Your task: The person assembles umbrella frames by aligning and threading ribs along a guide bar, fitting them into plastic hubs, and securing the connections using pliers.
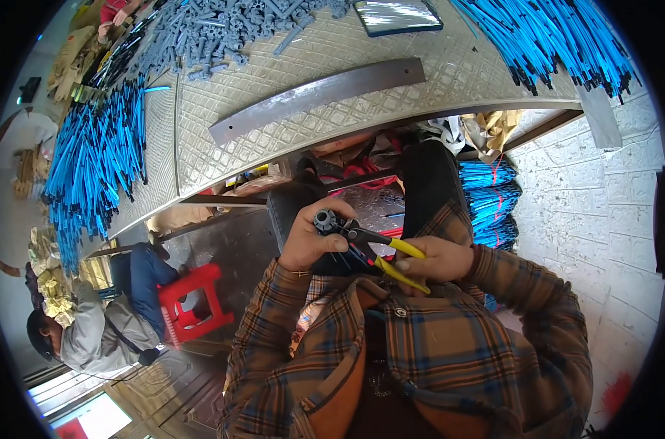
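Above my lap, my left hand [301, 241] is closed on a grey plastic fitting [323, 219] with a round, hollow end turned upward. Several thin dark pieces beside it are partly hidden by the fingers. My right hand [448, 258] grips a pair of pliers [408, 249] with yellow handles and a dark head. The handles are spread apart. The pliers' jaws meet the left hand's fingertips next to the fitting; whether they bite on anything cannot be made out.
Ahead stands a table [267, 77] with a flat metal bar [318, 99], a heap of grey fittings [215, 33], a shiny flat tray [398, 16] and blue rods [545, 44]. More blue rods [98, 154] lie left; tied bundles [486, 205] sit below. A person [98, 325] is beside a red stool [193, 304].
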### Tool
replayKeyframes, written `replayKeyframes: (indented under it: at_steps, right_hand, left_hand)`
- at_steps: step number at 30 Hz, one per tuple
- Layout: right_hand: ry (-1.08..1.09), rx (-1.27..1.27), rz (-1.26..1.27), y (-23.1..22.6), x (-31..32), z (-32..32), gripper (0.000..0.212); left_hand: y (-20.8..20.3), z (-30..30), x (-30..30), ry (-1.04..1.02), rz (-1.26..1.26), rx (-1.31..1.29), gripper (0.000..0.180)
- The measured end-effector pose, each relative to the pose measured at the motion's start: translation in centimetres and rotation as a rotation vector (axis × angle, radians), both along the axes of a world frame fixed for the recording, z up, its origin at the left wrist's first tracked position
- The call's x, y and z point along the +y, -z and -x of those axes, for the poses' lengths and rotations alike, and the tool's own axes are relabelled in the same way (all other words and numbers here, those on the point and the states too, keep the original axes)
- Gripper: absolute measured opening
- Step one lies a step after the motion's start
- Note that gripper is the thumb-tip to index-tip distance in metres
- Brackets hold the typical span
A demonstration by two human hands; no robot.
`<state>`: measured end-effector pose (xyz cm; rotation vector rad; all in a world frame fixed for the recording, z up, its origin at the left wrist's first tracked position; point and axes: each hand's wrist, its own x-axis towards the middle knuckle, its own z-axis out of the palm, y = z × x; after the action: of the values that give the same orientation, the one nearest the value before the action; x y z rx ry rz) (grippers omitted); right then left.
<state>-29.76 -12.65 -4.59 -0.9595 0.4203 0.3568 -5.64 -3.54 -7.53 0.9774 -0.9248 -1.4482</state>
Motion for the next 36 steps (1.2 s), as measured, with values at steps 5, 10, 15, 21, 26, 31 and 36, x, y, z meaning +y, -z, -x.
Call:
replayKeyframes:
  at_steps: [5, 10, 15, 21, 26, 31, 36]
  right_hand:
    - [-0.103, -0.172, 0.638, -2.4, -1.5, 0.4, 0.029]
    - [-0.161, -0.133, 0.846, -4.6, -1.4, 0.2, 0.026]
    - [0.055, -0.039, -0.439, 2.2, 0.3, 1.8, 0.025]
    - [-0.140, 0.041, -0.294, -0.6, -2.9, 1.0, 0.027]
    - [-0.202, 0.036, -0.184, -3.3, -4.7, 0.3, 0.030]
    - [-0.237, 0.077, -0.110, -5.2, -5.6, -0.3, 0.031]
    - [-0.337, 0.104, 0.058, -6.1, -6.3, -0.7, 0.034]
  left_hand:
    - [-0.4, 0.0, 0.2, 0.035, 0.003, -0.071, 0.050]
    - [-0.9, 0.5, -0.1, -0.056, -0.034, -0.150, 0.052]
    - [-0.5, 0.3, 0.2, 0.046, 0.045, -0.107, 0.052]
    - [-2.2, 0.4, 0.0, 0.158, 0.030, -0.119, 0.048]
    - [-2.7, 0.7, -0.1, 0.164, -0.015, -0.158, 0.052]
    - [-2.3, 0.3, -0.2, 0.231, 0.068, -0.154, 0.040]
    - [-1.9, 0.6, 0.1, 0.180, 0.068, -0.168, 0.038]
